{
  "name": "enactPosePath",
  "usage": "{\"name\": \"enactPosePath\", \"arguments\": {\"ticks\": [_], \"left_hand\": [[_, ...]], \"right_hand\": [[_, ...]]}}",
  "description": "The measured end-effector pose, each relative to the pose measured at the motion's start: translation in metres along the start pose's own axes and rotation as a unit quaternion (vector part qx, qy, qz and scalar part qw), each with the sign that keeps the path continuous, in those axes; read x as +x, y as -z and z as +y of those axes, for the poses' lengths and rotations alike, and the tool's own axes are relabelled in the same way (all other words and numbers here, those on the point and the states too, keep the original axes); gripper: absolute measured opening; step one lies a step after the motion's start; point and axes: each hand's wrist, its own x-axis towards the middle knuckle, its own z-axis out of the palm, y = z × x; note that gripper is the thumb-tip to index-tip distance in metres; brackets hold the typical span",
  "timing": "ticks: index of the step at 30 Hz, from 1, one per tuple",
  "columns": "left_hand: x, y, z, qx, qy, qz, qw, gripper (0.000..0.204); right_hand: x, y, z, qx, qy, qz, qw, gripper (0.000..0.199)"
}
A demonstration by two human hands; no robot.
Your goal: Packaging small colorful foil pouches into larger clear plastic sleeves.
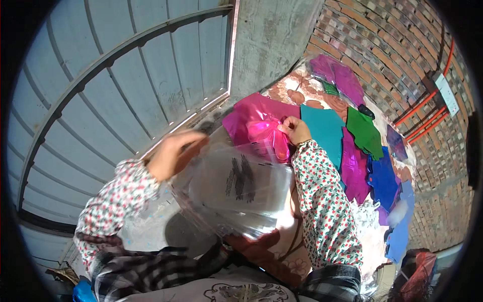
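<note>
My right hand (295,131) pinches the edge of a bright pink, glossy, creased sheet (264,132). Under it lies a larger pink-magenta piece of sheet material (261,104). My left hand (173,152) is raised to the left of it, fingers stretched out and slightly blurred, with nothing visible in them. Below and between both hands spreads a stack of clear plastic bags (241,189) with dark print, its upper edge close to the pink sheet.
Teal (322,132), green (363,132), magenta (354,168) and blue (383,181) pieces lie to the right on a flowered cloth (297,89). Purple pieces (342,75) in clear plastic lie farther back. A ribbed metal door (136,75) stands left, a brick wall (397,55) right.
</note>
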Motion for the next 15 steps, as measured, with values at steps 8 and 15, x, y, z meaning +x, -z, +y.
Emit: {"name": "enactPosePath", "arguments": {"ticks": [8,15], "left_hand": [[0.085,-0.107,-0.024,-0.092,0.259,-0.033,0.961,0.033],[0.083,-0.154,-0.06,-0.161,0.29,-0.041,0.942,0.035]], "right_hand": [[-0.002,0.001,-0.008,0.086,0.018,0.02,0.996,0.019],[-0.005,0.003,0.006,0.207,-0.041,0.092,0.973,0.015]]}}
